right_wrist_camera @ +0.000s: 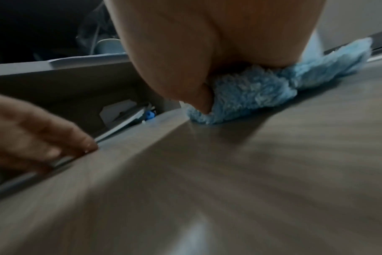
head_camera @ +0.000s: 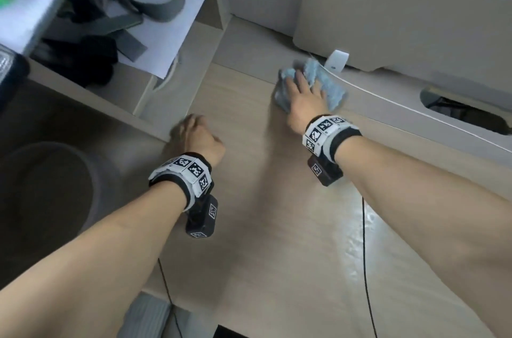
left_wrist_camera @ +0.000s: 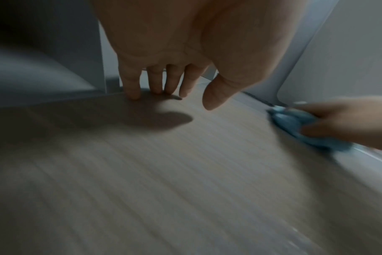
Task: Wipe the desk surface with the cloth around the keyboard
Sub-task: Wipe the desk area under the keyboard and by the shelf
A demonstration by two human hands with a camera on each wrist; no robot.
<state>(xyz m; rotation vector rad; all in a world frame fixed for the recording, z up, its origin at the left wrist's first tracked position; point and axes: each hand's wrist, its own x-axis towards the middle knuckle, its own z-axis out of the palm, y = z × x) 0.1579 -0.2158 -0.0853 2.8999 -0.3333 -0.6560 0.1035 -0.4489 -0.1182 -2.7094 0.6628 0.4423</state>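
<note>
The blue cloth (head_camera: 327, 85) lies bunched on the pale wood-grain surface (head_camera: 277, 213), at its far side, just in front of a large white panel (head_camera: 401, 5) and touching a thin white cable (head_camera: 388, 96) that runs along the surface's back strip. Much of the cloth is hidden under the right hand (head_camera: 302, 99); only its fluffy edges stick out around the fingers. In the right wrist view the palm blocks most of the frame and the cloth (right_wrist_camera: 262, 93) shows squeezed beneath it, the thumb tip pressed into the pile. The right grip looks spread flat over the cloth, with the thumb pinching one side; how far the other fingers curl is hard to make out. In the left wrist view the same hand (left_wrist_camera: 349, 124) is blurred, on the cloth (left_wrist_camera: 299, 126).

The left hand (head_camera: 199, 138) sits near the surface's left edge, beside a shelf unit (head_camera: 155, 94). In the left wrist view its fingertips (left_wrist_camera: 131, 93) touch the surface, straight and holding nothing. The keyboard does not appear in any view. A small white clip-like object (head_camera: 336, 59) stands just behind the cloth; what it is cannot be told.
</note>
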